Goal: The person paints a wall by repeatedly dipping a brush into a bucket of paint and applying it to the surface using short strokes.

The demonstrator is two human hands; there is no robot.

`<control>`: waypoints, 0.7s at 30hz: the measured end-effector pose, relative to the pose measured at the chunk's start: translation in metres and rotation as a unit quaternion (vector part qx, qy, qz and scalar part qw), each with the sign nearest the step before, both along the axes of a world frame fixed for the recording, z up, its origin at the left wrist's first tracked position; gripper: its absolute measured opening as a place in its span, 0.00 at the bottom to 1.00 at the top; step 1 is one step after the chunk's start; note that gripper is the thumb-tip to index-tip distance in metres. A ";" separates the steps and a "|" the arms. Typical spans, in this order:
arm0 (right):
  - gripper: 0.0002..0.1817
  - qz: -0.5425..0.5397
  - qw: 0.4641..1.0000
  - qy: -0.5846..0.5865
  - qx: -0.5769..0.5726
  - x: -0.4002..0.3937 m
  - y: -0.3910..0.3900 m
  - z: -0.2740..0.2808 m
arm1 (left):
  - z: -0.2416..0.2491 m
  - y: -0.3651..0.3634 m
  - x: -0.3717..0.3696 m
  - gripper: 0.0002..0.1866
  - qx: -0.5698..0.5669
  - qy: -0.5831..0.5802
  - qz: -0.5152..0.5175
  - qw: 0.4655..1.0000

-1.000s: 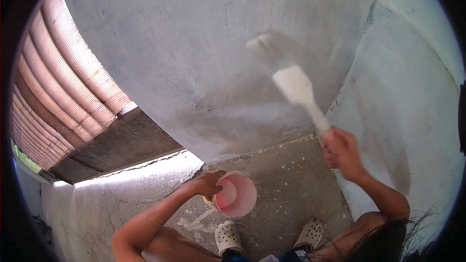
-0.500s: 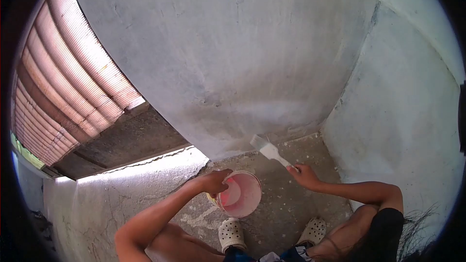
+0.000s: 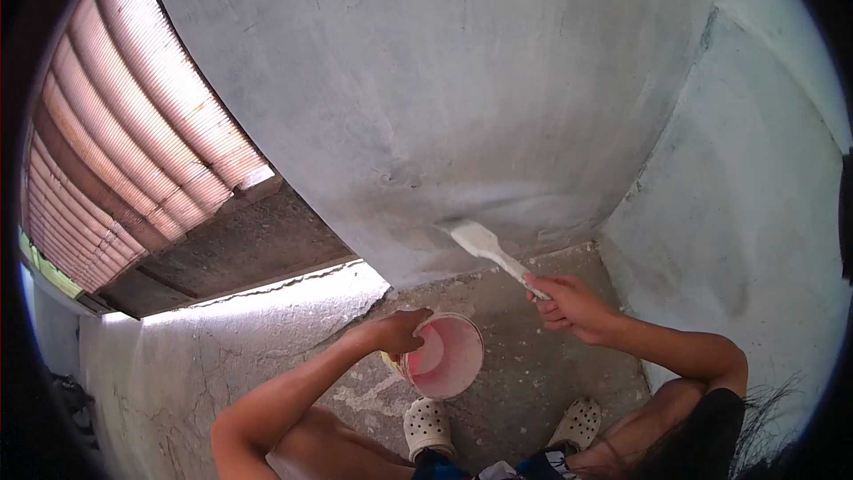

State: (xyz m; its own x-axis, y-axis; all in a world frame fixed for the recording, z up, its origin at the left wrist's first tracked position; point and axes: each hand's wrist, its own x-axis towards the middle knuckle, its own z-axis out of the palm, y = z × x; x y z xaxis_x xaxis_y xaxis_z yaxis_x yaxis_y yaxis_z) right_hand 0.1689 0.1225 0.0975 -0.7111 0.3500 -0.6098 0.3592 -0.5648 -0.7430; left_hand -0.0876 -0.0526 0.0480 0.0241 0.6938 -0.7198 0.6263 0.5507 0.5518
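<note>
My left hand (image 3: 399,332) grips the rim of a round bucket (image 3: 459,357), whose inside is pinkish white. The bucket is tilted, its mouth facing up toward the camera. In my right hand (image 3: 569,307) is the handle of a white brush (image 3: 487,244), the fingers closed round it. The brush head points up and left, at the lower part of the grey wall (image 3: 418,107), and its bristles appear to touch the surface.
Another pale wall (image 3: 729,178) meets the first at a corner on the right. Corrugated sheeting (image 3: 133,124) hangs at the upper left. Two cream clogs (image 3: 428,427) stand on the speckled concrete floor (image 3: 524,373) below the bucket.
My right hand and the brush have moved up, bringing the brush head from near the wall's foot to higher on the wall. The left hand still holds the bucket.
</note>
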 end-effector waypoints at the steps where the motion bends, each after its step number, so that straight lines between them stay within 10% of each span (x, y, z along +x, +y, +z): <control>1: 0.18 0.003 1.000 0.017 0.009 0.000 -0.002 0.014 | -0.001 0.000 0.000 0.36 -0.001 -0.008 0.003 1.000; 9: 0.19 0.129 0.983 0.043 0.123 0.010 -0.001 0.068 | -0.019 -0.004 -0.016 0.36 0.018 -0.008 0.038 0.999; 12: 0.21 0.225 0.935 0.022 0.275 0.016 0.012 0.068 | -0.010 0.004 -0.023 0.35 -0.021 0.004 0.059 0.998; 14: 0.22 0.376 0.799 0.008 0.470 0.020 0.022 0.065 | -0.005 0.000 -0.024 0.35 0.012 0.016 0.085 0.996; 21: 0.17 0.441 0.713 -0.074 0.540 0.018 -0.005 0.013 | 0.006 0.000 -0.022 0.35 0.056 0.062 0.076 0.994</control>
